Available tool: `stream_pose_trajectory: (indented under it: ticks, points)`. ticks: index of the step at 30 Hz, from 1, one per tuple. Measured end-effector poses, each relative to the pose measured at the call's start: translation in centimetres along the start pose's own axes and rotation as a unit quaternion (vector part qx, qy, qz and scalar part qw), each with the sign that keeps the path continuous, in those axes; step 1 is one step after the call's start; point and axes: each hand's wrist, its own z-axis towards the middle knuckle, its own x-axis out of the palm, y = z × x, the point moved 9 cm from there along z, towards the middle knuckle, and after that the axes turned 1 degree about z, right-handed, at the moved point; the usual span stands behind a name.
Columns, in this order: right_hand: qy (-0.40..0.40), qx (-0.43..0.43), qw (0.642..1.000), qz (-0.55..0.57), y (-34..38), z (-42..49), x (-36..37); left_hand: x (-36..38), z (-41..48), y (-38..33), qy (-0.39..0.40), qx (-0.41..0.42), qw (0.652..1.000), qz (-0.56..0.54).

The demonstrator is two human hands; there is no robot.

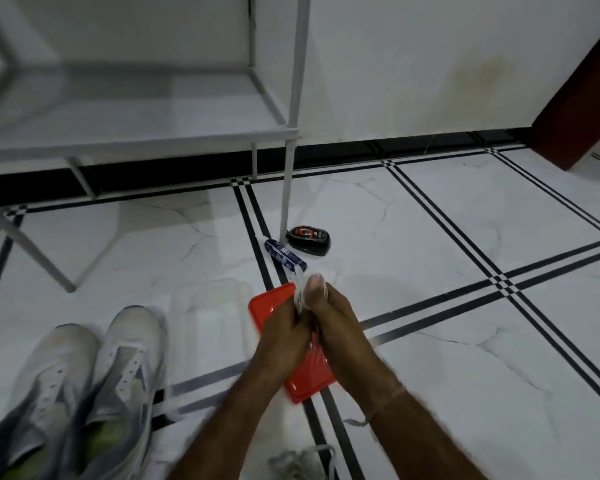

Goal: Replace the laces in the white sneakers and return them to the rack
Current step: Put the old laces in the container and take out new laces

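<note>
1. Judging by the bare eyelets, the white sneakers (125, 368) are already unlaced; they are stood side by side on the floor, near the rack (136, 133).
2. A grey tangle, likely the old laces (302, 460), is left at the bottom edge.
3. A bundle of white laces (299, 293) is gripped by the curled fingers of the left hand (284, 327) and right hand (329, 317), above a red lid (309, 379).
4. Threading and the return to the rack are not yet begun.
</note>
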Motion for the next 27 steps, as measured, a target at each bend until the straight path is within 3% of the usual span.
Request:
stream_pose_trajectory:
  ticks: [3,7,9,11,14,16,19,24,27]
  points:
    - [0.023,-0.011,1.000,0.018,0.6,0.3,2.8,-3.3,-1.0,-1.1,-0.038,0.019,0.995,0.090]
    - [0.036,0.060,0.988,0.136,-0.1,2.1,5.3,-7.9,-2.4,0.5,0.015,-0.036,0.997,-0.068]
    - [0.031,0.090,0.985,0.146,-0.6,3.7,6.5,-12.2,-3.2,2.3,-0.085,-0.038,0.993,-0.066]
    - [0.042,0.108,0.982,0.151,-0.9,5.2,8.3,-16.7,-4.2,4.3,-0.229,-0.028,0.972,0.033]
    - [0.072,0.140,0.971,0.180,-1.2,5.8,12.1,-19.4,-5.1,6.7,-0.285,-0.042,0.943,0.165]
    - [0.087,0.162,0.971,0.153,-2.5,5.4,14.2,-19.7,-5.1,8.5,-0.270,-0.075,0.936,0.213]
    - [0.088,0.175,0.980,0.042,-5.7,4.6,16.4,-20.6,-5.7,11.2,-0.281,-0.137,0.929,0.200]
    - [0.109,0.234,0.963,-0.076,-8.3,3.3,16.2,-21.1,-6.2,12.3,-0.311,-0.119,0.934,0.132]
    - [0.138,0.211,0.959,-0.127,-8.6,2.8,16.1,-21.5,-6.6,13.3,-0.316,-0.119,0.937,0.086]
